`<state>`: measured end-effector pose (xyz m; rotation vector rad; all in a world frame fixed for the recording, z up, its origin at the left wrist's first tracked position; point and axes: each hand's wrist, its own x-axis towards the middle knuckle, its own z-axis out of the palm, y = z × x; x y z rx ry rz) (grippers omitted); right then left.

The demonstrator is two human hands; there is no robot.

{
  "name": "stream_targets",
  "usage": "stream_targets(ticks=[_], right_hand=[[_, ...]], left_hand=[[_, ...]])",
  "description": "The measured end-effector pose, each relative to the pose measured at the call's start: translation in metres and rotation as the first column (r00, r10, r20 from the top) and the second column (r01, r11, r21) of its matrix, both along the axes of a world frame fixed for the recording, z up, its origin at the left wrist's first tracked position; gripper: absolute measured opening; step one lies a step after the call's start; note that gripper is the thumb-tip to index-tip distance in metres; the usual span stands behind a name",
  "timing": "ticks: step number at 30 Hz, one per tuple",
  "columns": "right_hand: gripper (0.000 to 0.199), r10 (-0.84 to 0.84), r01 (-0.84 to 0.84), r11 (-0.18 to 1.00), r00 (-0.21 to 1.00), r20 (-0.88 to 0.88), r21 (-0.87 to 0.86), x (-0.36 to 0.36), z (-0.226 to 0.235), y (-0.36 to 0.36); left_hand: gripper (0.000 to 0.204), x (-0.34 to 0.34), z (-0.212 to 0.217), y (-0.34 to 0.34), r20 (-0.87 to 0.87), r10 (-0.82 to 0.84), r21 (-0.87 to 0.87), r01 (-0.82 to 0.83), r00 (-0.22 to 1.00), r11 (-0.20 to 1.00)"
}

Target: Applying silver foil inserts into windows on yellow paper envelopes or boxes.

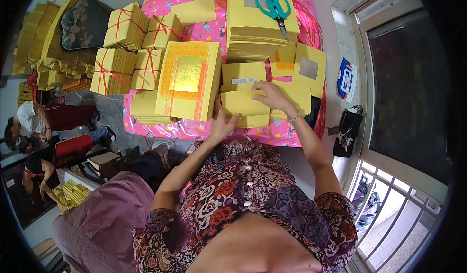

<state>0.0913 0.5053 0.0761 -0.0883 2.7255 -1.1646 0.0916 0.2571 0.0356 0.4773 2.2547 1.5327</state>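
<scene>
Between my hands is a folded yellow paper [243,103] at the near side of the pink-covered table. My left hand [224,125] grips its lower left edge, thumb in front and other fingers partly hidden behind the paper. At its upper right corner my right hand [273,98] pinches the paper, fingers bent over the top edge. Just beyond lies another yellow paper piece [243,72] with a silvery strip. To the left of my left hand stands a thick stack of yellow paper [168,78], its top sheet bearing a gold square with orange print.
Teal-handled scissors [276,11] rest on a tall yellow paper stack [258,34] at the back. Red-tied bundles [115,73] stand at left. Loose sheets with silver squares [309,67] lie at right. A wall and door [360,127] border the right; people [36,122] sit at far left.
</scene>
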Motion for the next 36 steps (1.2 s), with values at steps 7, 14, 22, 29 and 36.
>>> stream_targets(ticks=[7, 14, 22, 29, 36], right_hand=[[0.023, -0.029, 0.036, 0.944, 0.999, 0.024, -0.328, 0.014, 0.053, 0.032], [0.018, -0.123, 0.135, 0.914, 0.991, 0.055, -0.384, 0.023, 0.094, 0.034], [0.044, -0.454, 0.215, 0.534, 0.889, -0.062, -0.818, 0.019, 0.052, -0.003], [0.035, -0.529, 0.25, 0.466, 0.848, -0.041, -0.849, 0.02, 0.044, -0.019], [0.02, -0.406, 0.124, 0.782, 0.844, -0.349, -0.611, 0.012, 0.061, 0.011]], left_hand=[[0.082, 0.009, 0.023, 0.003, 0.11, -0.001, 0.118, -0.012, 0.994, 0.993], [0.018, -0.016, 0.058, 0.027, -0.287, 0.133, 0.203, -0.075, 0.949, 0.976], [0.01, -0.03, 0.046, 0.048, 0.066, 0.159, 0.54, -0.169, 0.985, 0.824], [0.013, -0.026, 0.042, 0.05, 0.104, 0.218, 0.526, -0.24, 0.97, 0.816], [0.015, -0.049, 0.052, 0.052, -0.187, 0.256, 0.534, -0.121, 0.948, 0.837]])
